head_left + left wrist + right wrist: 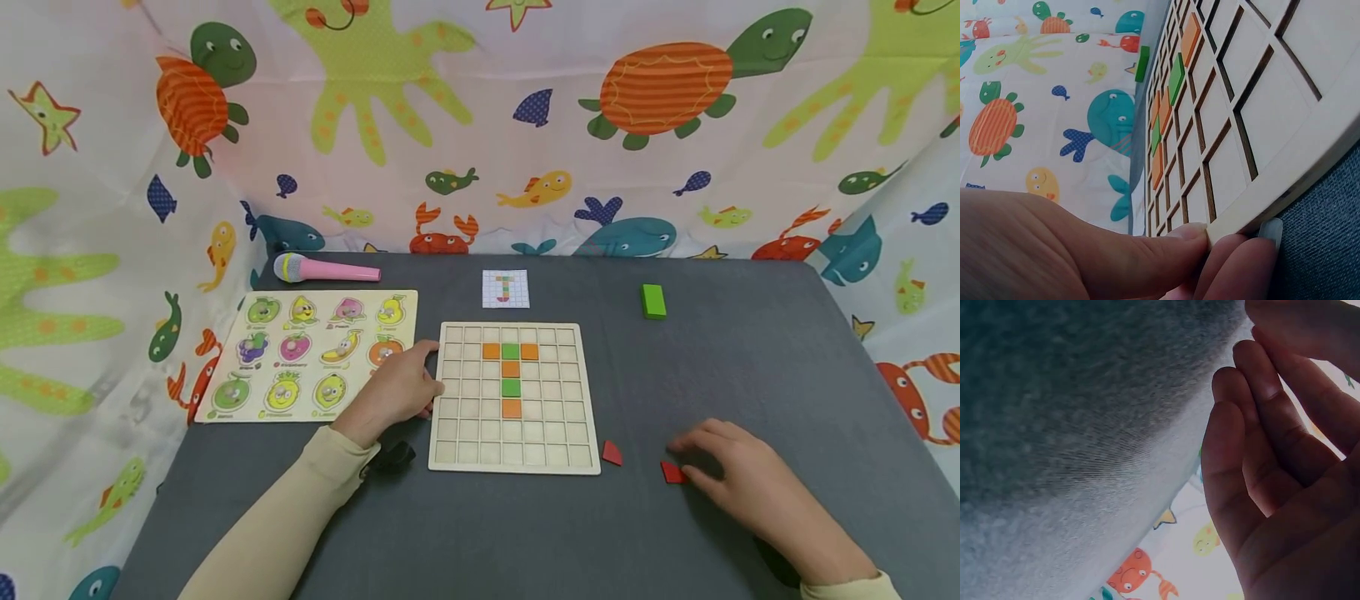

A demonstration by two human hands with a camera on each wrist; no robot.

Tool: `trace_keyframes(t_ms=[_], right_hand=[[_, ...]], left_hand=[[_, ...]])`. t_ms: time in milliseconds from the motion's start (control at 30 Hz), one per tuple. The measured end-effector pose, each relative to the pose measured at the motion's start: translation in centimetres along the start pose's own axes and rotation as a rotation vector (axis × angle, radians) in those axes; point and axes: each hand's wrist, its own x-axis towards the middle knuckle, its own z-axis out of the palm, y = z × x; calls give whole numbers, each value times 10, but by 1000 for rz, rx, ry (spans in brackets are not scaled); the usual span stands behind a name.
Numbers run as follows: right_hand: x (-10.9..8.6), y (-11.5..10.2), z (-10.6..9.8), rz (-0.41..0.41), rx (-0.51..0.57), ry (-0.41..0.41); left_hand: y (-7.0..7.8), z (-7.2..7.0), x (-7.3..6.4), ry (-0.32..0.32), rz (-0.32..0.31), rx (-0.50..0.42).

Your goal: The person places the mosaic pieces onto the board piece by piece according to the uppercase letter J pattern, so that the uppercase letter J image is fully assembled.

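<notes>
A wooden grid board (pixel 470 454) lies in the middle of the table in the head view. Orange and green square tiles (pixel 511 387) sit in its cells, forming a T shape. My left hand (pixel 397 385) pinches the board's left edge; the thumb (pixel 1172 253) presses it in the left wrist view. Over at the right, my right hand (pixel 742 467) is low above the table with gently bent fingers. Its thumb tip is beside a red piece (pixel 672 472); contact cannot be told. Another red piece (pixel 612 453), with one curved side, lies by the board's lower right corner.
A small pattern card (pixel 506 289) lies behind the board. A green block (pixel 653 302) stands at the back right. A fruit puzzle board (pixel 306 415) and a pink toy microphone (pixel 337 270) are at the left. A sea-animal curtain (pixel 465 75) hangs behind.
</notes>
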Motion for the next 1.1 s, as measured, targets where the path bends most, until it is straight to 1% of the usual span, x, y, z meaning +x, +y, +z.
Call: trace_keyframes(t_ms=[133,267,367,533,700,933,1100], right_hand=[[-2,-1,2,-14,-2,6],[1,-7,5,-38,-10,9],[3,-13,6,-59,-9,-12],[3,-21,7,-98,16,-34],[0,-24,11,-136,36,-21],[3,-29,14,-142,19,28],[7,-31,14,-135,7,22]], left_hand=[[0,0,0,1,-8,-2],[0,0,0,-1,-15,-9],[0,0,0,-1,-17,-13],[-1,-1,0,-1,-12,-14],[-1,-2,0,4,-1,-10],[-2,0,1,7,11,-9],[-3,1,2,13,13,-13]])
